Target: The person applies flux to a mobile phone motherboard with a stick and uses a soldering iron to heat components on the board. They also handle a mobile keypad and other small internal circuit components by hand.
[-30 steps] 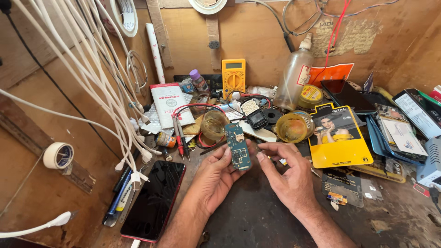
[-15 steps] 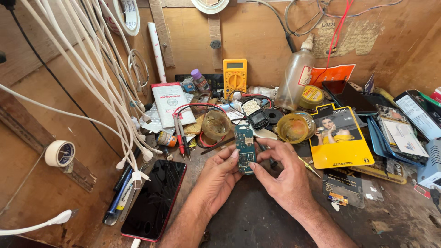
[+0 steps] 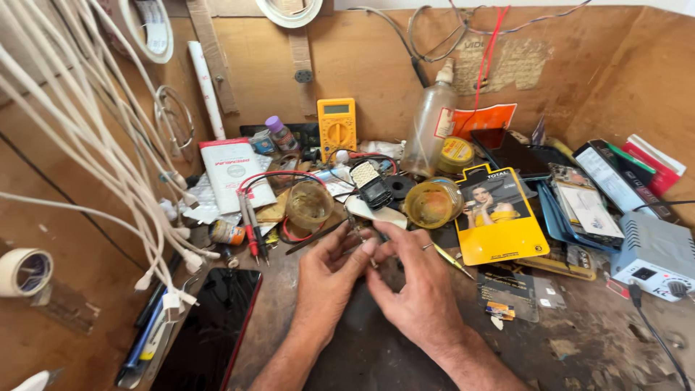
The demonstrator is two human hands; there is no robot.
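Observation:
My left hand (image 3: 327,279) and my right hand (image 3: 414,293) meet fingertip to fingertip low over the dark mat (image 3: 376,355) at the front of the bench. Both are closed on a small green circuit board, which the fingers now hide almost wholly. Metal tweezers (image 3: 453,260) lie just right of my right hand's fingers. A black phone (image 3: 210,326) with a red edge lies left of my left wrist.
A yellow multimeter (image 3: 337,127) and a plastic bottle (image 3: 428,134) stand at the back wall. Red and black probes (image 3: 250,228), a glass jar (image 3: 309,205), a round tin (image 3: 432,204) and a yellow card package (image 3: 498,221) crowd the bench. White cables (image 3: 108,152) hang at left. A grey box (image 3: 651,250) sits far right.
The circuit board stood upright between my hands before. The hands have lowered and closed together, and the board has dropped out of sight behind the fingers.

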